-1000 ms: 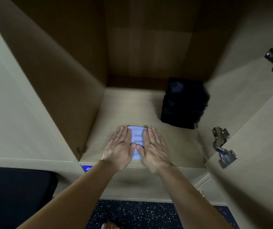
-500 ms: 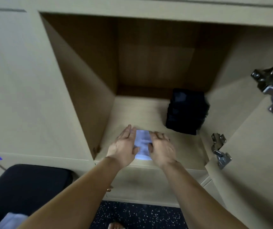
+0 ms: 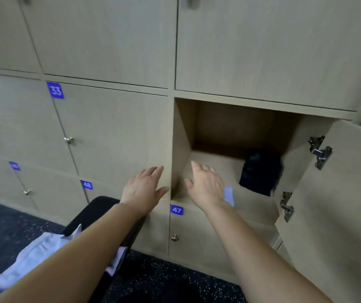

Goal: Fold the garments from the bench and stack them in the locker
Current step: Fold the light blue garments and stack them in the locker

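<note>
While both my arms reach toward the open locker (image 3: 183, 136), neither hand holds anything.

Left hand (image 3: 144, 189): fingers straight and a little spread, palm facing the closed door just left of the locker's opening. Contact with that door: cannot tell.

Right hand (image 3: 205, 186): fingers relaxed and loosely apart, at the locker's mouth, over the front left part of its floor.

Folded pale-blue garment (image 3: 229, 195): lies flat on the locker floor at the front edge, just right of my right wrist. My hand hides part of it; whether I touch it, I cannot tell.

Black folded stack (image 3: 260, 171): sits on the locker floor at the right, deeper in, against the right wall and apart from the pale-blue piece.

Locker door (image 3: 339, 193): swung open to the right of the opening, with two metal hinges (image 3: 320, 152) on its inner edge.

Label 47 (image 3: 176, 209): blue tag directly below the locker's lower left corner, with a round knob (image 3: 174, 237) lower down on that door.

Bench (image 3: 101, 206): black, below and left of the locker, under my left forearm. A loose pale garment (image 3: 37, 256) lies unfolded on it.

Floor (image 3: 175, 278): dark and speckled, below the locker bank.
</note>
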Tool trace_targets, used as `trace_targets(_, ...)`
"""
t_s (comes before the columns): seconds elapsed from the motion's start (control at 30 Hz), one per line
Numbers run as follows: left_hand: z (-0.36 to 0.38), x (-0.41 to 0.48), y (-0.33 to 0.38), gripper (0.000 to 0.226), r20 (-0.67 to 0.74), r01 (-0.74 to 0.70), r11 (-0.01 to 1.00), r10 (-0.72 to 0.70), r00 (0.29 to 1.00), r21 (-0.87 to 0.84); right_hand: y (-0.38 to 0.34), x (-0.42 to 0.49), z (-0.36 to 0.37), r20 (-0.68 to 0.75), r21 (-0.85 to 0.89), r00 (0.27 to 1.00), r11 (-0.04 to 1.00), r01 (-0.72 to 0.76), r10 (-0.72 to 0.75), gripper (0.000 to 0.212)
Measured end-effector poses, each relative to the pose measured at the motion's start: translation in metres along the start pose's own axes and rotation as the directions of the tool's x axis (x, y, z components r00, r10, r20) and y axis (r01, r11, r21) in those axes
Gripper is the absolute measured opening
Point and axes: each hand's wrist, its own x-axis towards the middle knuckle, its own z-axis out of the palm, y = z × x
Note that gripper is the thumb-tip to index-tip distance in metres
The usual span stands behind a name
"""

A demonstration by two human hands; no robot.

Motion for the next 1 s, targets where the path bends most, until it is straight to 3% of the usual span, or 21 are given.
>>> trace_targets(0.23,-0.034,-0.109,-0.079,0.066,-0.033,0.25,0.968,-0.249,0.968,0.022,-0.104,-0.065,0.022,0.04,0.085,0.978,0.976,0.201,-0.205,0.043)
trace_targets(0.57,-0.033,-0.246,-0.197,0.062,-0.031,0.518,0.855,-0.517,0.855,0.008,-0.208,-0.137,0.097,0.205,0.131,0.864,0.888,0.441,-0.459,0.037)
trace_targets(0.8,0.017,-0.261,-0.258,0.061,0.041,0.61,0.791,-0.608,0.793,-0.049,-0.243,-0.129,0.155,0.356,0.103,0.78,0.851,0.515,-0.515,0.049)
trace_targets(1.0,0.064,-0.222,-0.301,0.059,0.125,0.653,0.752,-0.642,0.757,-0.09,-0.265,-0.086,0.209,0.419,0.06,0.757,0.848,0.527,-0.501,0.031)
